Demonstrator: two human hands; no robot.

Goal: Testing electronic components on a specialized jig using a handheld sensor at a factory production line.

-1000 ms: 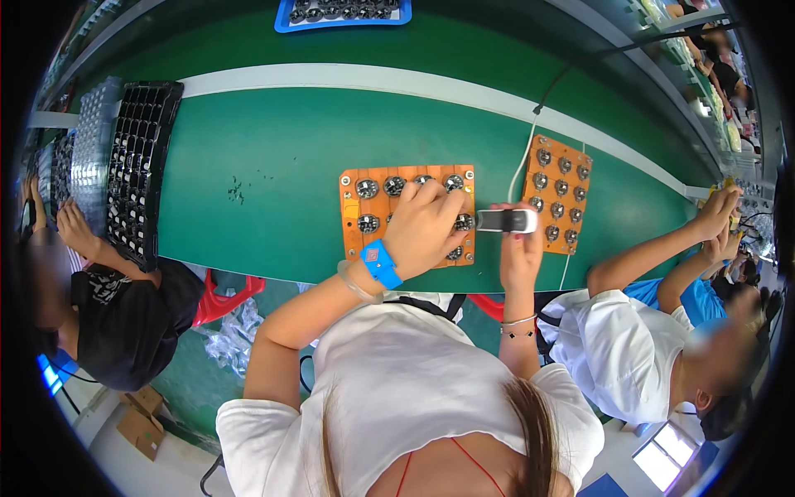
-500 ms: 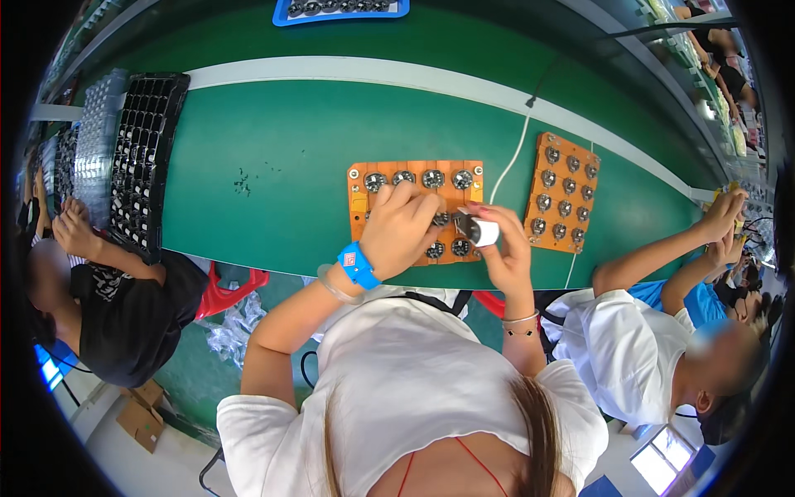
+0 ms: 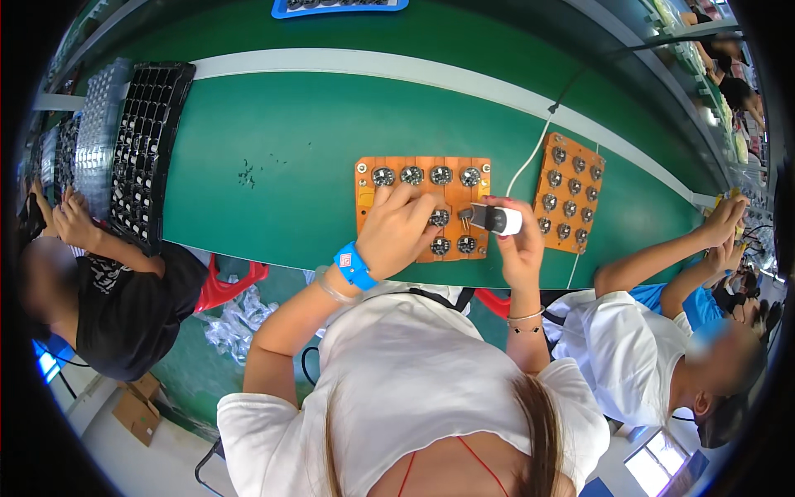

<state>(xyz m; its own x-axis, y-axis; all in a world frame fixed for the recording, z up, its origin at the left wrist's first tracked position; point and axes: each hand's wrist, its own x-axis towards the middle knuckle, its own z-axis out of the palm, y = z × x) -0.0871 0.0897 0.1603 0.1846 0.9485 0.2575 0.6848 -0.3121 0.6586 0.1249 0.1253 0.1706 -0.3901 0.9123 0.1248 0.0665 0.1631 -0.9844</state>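
An orange tray [image 3: 414, 170] with several round metal parts lies on the green table [image 3: 290, 141] in front of me. My left hand [image 3: 399, 228], with a blue wristband, rests flat on the tray's lower left, fingers spread over the parts. My right hand [image 3: 517, 240] grips a white and black handheld tool [image 3: 495, 219], its tip pointing left at the tray's right side. A white cable [image 3: 530, 153] runs from the tool toward the far edge.
A second orange tray [image 3: 568, 192] with round parts lies to the right. Black slotted trays [image 3: 149, 141] stand at the left. A person in black sits at my left, another in white and blue at my right. A blue tray [image 3: 339, 7] sits far back.
My left hand slid down and left over the tray. My right hand with the tool shifted slightly right of the tray's edge parts.
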